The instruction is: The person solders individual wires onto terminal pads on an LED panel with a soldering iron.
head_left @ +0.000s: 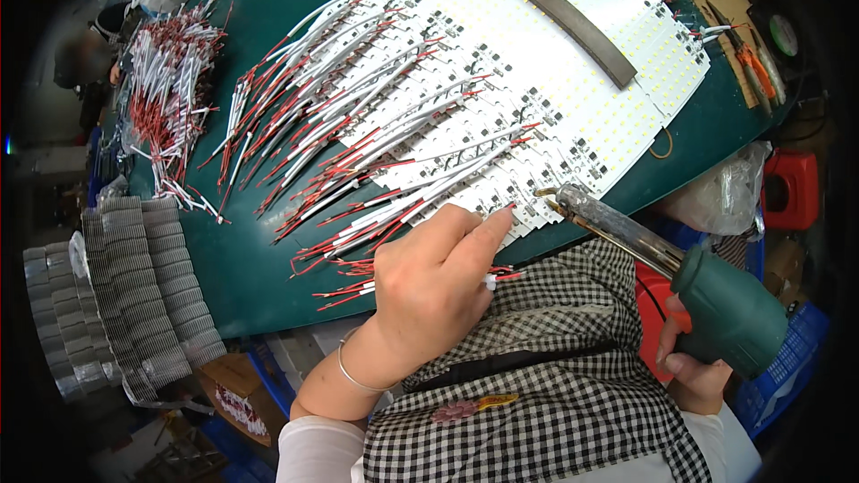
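Observation:
My left hand [425,277] is closed in a pinch over the near edge of the circuit boards. Between its fingers is a thin wire with a white sleeve [490,283] and red ends; most of it is hidden by the hand. My right hand [693,374] grips a soldering gun [729,313] by its green handle. The gun's metal tip points left and rests at or just above a board, close to my left fingertips. White LED boards [617,143] with small yellow chips lie overlapped in rows. Many red-and-white wires [358,116] trail leftward from them.
A dark curved bar [555,9] lies across the boards on the green table [242,291]. Loose wires [174,80] are heaped at the left, beside stacked grey ribbed strips [134,291]. Orange-handled pliers [753,72], a plastic bag [720,192] and a red container [791,190] are at the right.

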The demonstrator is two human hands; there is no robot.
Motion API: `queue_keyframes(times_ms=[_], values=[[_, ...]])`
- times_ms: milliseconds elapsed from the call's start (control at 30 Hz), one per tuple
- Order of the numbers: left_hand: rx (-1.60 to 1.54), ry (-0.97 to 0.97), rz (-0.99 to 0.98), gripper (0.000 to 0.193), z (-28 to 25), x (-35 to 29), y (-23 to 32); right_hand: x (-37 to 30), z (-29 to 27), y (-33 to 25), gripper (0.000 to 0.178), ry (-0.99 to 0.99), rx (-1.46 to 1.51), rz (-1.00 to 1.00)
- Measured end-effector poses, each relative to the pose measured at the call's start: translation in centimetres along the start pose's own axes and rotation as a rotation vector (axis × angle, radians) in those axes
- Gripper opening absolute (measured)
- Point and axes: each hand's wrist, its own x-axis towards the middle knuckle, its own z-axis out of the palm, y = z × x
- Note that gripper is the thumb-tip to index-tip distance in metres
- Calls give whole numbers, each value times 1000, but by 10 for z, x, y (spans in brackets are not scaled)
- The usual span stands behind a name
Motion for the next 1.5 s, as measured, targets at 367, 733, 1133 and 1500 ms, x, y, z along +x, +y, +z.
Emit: queue_keyframes(times_ms=[367, 733, 1133, 1500], values=[[-2, 23, 30, 54, 9, -4, -5, 8, 15, -7, 67, -32, -15, 187], [-48, 57, -44, 42, 8, 2, -4, 19, 36, -13, 46, 2, 51, 176], [-61, 20, -63, 41, 5, 4, -2, 22, 20, -28, 64, 20, 134, 252], [-72, 51, 12, 50, 10, 1, -10, -1, -4, -10, 65, -4, 74, 84]])
